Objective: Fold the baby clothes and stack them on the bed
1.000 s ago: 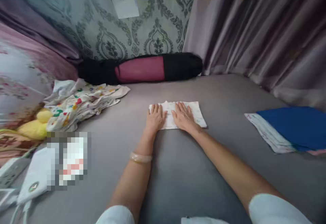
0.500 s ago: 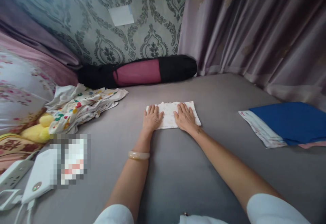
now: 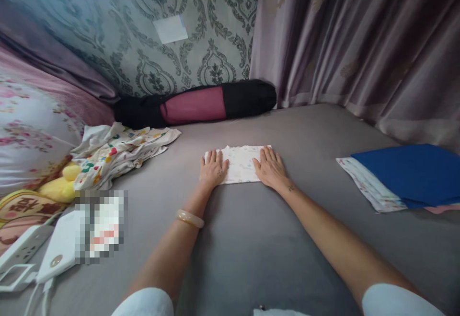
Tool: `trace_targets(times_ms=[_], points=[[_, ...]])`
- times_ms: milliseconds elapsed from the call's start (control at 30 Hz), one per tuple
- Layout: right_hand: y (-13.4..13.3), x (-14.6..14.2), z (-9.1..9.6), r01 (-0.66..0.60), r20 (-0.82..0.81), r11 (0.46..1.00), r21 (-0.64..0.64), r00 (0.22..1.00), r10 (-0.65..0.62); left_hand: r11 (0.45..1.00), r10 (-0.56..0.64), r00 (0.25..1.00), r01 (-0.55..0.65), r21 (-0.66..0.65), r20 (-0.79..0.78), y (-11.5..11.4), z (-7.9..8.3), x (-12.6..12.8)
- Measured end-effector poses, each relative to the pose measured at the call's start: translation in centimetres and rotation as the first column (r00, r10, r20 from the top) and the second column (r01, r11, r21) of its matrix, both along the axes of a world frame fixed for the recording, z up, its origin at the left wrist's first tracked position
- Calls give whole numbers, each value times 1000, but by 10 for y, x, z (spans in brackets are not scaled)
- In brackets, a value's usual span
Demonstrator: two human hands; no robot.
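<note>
A small white folded cloth point(image 3: 240, 163) with a faint print lies flat on the grey bed sheet point(image 3: 251, 239). My left hand point(image 3: 213, 169) rests flat on its left end, fingers stretched out. My right hand point(image 3: 271, 167) lies flat on its right end, fingers spread, covering that edge. Neither hand holds anything. A pale bangle point(image 3: 189, 217) sits on my left wrist.
A crumpled pile of colourful printed clothes point(image 3: 118, 150) lies at the left beside a yellow plush toy point(image 3: 61, 186). A blue folded cloth point(image 3: 413, 172) tops a stack at the right. A black and pink roll point(image 3: 196, 105) lies along the wall. White chargers point(image 3: 53, 253) sit front left. Curtains hang right.
My right hand has slid to the right along the folded cloth, from its middle to its right end. My left hand stays on the left end.
</note>
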State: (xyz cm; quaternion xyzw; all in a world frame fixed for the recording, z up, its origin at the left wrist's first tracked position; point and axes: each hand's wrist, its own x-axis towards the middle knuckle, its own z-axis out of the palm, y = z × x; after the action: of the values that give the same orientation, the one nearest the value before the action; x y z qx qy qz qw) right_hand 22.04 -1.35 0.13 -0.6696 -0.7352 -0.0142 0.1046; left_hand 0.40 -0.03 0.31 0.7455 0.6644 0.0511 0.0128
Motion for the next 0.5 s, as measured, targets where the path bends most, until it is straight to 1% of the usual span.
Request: trace_targets(times_ms=[100,167,233,333,433,500], points=[[1,2,0,-19,22,1000,1,1000,19,999,-26,999,26,36,-20,0,3,0],[2,3,3,-39,39,999,16,999,38,994,-69,996,73,83,-51,2,8,-1],[6,7,9,-67,56,997,31,996,65,989,-112,991,119,90,-79,8,16,-5],[18,16,19,-107,75,994,12,992,106,991,-137,987,137,-10,-85,22,30,-13],[37,26,28,-147,81,987,-66,985,152,982,-148,985,135,-131,-90,41,45,-19],[53,29,34,-154,67,980,-125,984,163,967,-163,983,141,-212,-90,54,52,-21]])
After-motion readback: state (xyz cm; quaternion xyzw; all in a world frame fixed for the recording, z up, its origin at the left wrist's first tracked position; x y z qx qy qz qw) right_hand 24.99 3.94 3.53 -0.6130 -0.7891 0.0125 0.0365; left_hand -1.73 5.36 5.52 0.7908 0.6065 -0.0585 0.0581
